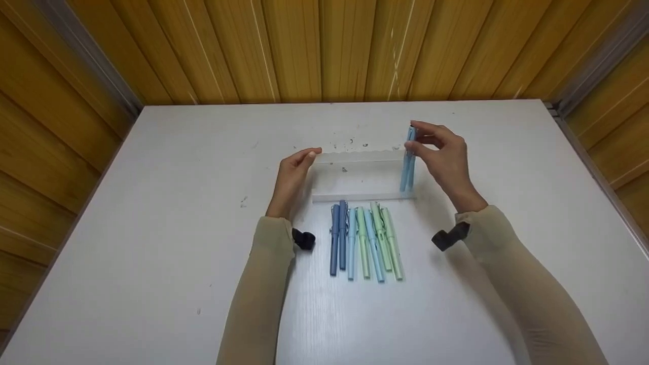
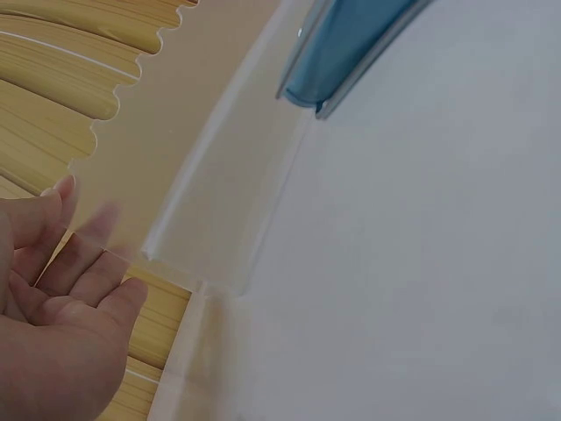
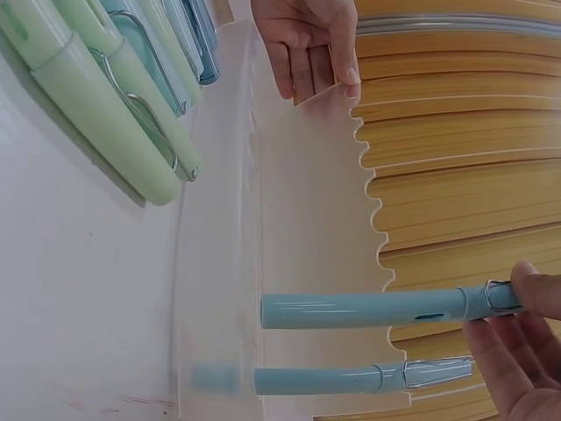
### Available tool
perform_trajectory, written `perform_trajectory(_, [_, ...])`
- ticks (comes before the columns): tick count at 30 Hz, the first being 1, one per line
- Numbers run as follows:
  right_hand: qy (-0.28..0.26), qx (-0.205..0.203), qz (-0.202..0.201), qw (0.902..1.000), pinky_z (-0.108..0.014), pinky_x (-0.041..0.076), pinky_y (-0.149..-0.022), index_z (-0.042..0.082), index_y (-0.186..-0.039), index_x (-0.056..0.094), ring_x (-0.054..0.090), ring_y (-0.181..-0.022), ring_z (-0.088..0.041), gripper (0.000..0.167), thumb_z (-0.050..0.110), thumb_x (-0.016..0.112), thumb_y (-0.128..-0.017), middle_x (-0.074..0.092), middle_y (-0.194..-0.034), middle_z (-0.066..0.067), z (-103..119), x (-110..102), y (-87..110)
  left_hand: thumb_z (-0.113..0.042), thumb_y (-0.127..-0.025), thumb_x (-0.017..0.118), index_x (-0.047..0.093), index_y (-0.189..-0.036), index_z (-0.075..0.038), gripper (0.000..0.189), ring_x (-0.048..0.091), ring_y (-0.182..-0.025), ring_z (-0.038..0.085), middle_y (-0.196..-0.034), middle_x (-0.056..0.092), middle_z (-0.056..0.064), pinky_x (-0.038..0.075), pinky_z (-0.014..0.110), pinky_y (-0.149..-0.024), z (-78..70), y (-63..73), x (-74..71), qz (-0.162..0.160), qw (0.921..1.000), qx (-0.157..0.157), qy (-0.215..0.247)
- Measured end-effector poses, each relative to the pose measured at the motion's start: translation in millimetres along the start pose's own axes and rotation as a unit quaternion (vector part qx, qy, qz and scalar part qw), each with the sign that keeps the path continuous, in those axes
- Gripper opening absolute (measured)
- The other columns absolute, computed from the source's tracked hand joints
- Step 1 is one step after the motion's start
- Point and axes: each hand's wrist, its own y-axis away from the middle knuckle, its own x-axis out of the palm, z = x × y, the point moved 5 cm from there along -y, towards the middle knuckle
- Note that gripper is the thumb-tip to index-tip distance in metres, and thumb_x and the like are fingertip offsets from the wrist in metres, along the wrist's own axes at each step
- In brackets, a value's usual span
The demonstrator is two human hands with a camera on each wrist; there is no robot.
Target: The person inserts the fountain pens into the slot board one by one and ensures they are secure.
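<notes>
A translucent plastic pen rack (image 1: 365,195) with a scalloped back edge stands on the table. My left hand (image 1: 292,175) pinches its left back corner between thumb and fingers. In the right wrist view, my right hand (image 3: 526,351) holds a light blue pen (image 3: 368,310) near its clip, the pen's other end over the rack's front part. Beside it, a second light blue pen (image 3: 324,381) sits in the rack at the right end, its lower part seen through the plastic. In the head view both pens stand nearly upright.
In front of the rack several capped pens lie side by side: dark blue pens (image 1: 334,243) on the left, light blue pens (image 1: 352,248) and green pens (image 1: 391,246) further right. A wood-patterned wall (image 1: 345,50) rises behind the white table (image 1: 152,253).
</notes>
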Motion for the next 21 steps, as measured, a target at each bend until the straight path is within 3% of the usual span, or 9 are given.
perform_trajectory(7, [0.006, 0.004, -0.007, 0.9999, -0.012, 0.05, -0.086, 0.004, -0.126, 0.062, 0.06, -0.093, -0.004, 0.039, 0.002, 0.068, -0.088, 0.063, -0.115, -0.016, -4, 0, -2.6, -0.031, -0.098, 0.055, 0.067, -0.12, -0.013, 0.031, 0.051, -0.129, 0.015, -0.131, 0.062, 0.001, 0.037, 0.034, -0.111, 0.3, 1.4, 0.2, 0.001, 1.0, 0.007, 0.001])
perform_trajectory(21, [0.005, 0.004, 0.001, 1.0, -0.016, 0.051, -0.088, 0.01, -0.126, 0.063, 0.06, -0.097, -0.009, 0.04, 0.008, 0.071, -0.087, 0.064, -0.119, -0.011, -15, 4, -4.1, -0.032, -0.097, 0.056, 0.067, -0.121, -0.013, 0.033, 0.049, -0.131, 0.016, -0.133, 0.061, 0.002, 0.035, 0.034, -0.113, 0.6, 2.4, -0.2, 0.006, 0.9999, 0.011, 0.006])
